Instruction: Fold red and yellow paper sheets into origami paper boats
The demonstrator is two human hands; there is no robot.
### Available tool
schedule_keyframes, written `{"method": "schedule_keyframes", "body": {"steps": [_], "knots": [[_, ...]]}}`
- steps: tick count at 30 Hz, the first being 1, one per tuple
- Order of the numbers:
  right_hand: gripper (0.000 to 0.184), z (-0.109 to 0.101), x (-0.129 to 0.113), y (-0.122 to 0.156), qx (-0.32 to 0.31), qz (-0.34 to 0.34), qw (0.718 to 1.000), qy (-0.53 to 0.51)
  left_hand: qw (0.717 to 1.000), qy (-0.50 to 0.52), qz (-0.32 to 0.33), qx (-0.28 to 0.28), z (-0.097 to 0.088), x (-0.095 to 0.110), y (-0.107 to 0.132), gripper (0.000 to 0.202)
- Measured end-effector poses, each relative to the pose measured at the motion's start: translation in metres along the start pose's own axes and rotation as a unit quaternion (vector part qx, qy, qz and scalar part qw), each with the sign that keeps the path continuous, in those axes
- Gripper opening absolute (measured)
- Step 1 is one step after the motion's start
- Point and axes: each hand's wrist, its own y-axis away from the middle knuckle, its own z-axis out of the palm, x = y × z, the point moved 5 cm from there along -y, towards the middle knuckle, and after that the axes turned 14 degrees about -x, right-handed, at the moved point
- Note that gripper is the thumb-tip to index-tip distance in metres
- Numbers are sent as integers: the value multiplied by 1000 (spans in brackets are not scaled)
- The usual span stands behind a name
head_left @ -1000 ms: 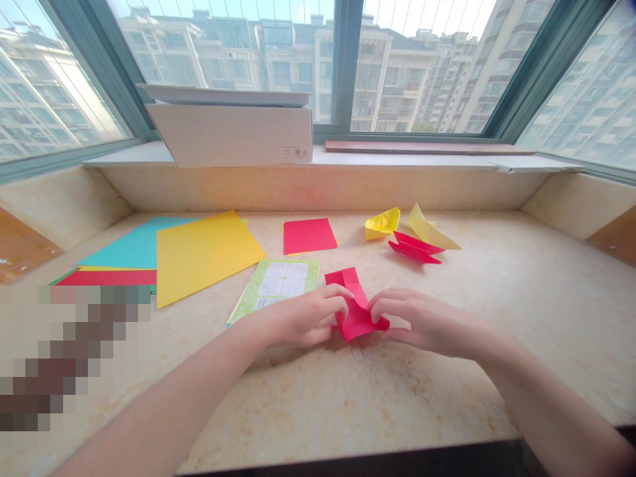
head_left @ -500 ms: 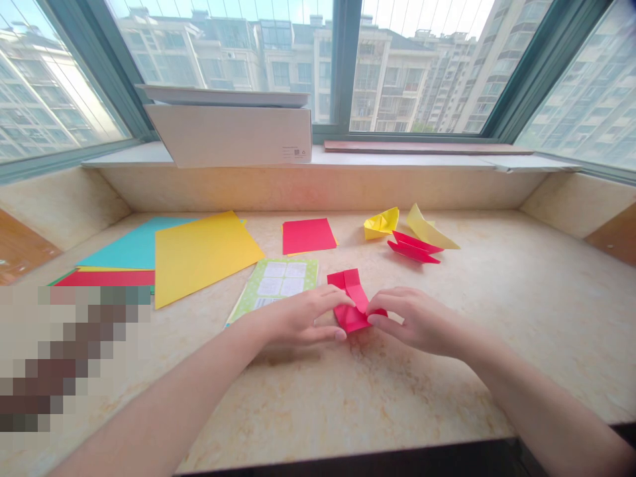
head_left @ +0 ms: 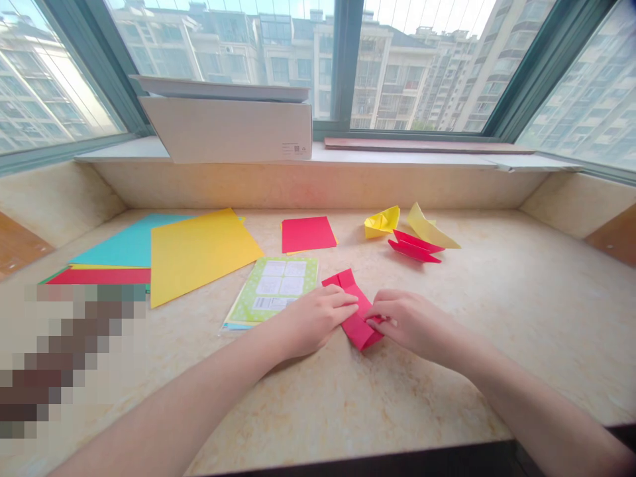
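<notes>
A folded piece of red origami paper (head_left: 358, 324) lies aslant on the counter, longer than wide, with a raised fold at its near end. My left hand (head_left: 318, 317) holds it from the left, fingers together on top of its upper part; the thumb is hidden. At the paper's right edge, my right hand (head_left: 405, 324) pinches the fold between thumb and fingers. Left of the paper, partly behind my left hand, is a clear packet with a green printed sheet (head_left: 278, 281).
Beyond the hands lie red square sheets (head_left: 309, 234), a folded yellow paper boat (head_left: 381, 223), a folded red paper (head_left: 415, 246) and a pale yellow one (head_left: 430, 228). Large yellow (head_left: 203, 255) and blue sheets (head_left: 134, 242) lie left. A white box (head_left: 233, 129) stands on the sill.
My left hand has come down onto the red paper, its fingers now together on top. The paper has turned slightly and looks narrower, its right side folded over. My right hand stays at its edge.
</notes>
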Motion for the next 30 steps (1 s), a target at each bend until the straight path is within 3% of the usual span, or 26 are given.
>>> {"method": "schedule_keyframes", "body": {"steps": [5, 15, 30], "knots": [[18, 0, 8, -1, 41, 48, 998, -23, 1000, 18, -9, 1, 2, -4, 1, 38], [19, 2, 23, -4, 56, 128, 987, -72, 993, 109, -48, -24, 3, -9, 3, 41], [12, 1, 33, -8, 100, 139, 971, -167, 997, 46, -47, -44, 9, -7, -1, 49]]}}
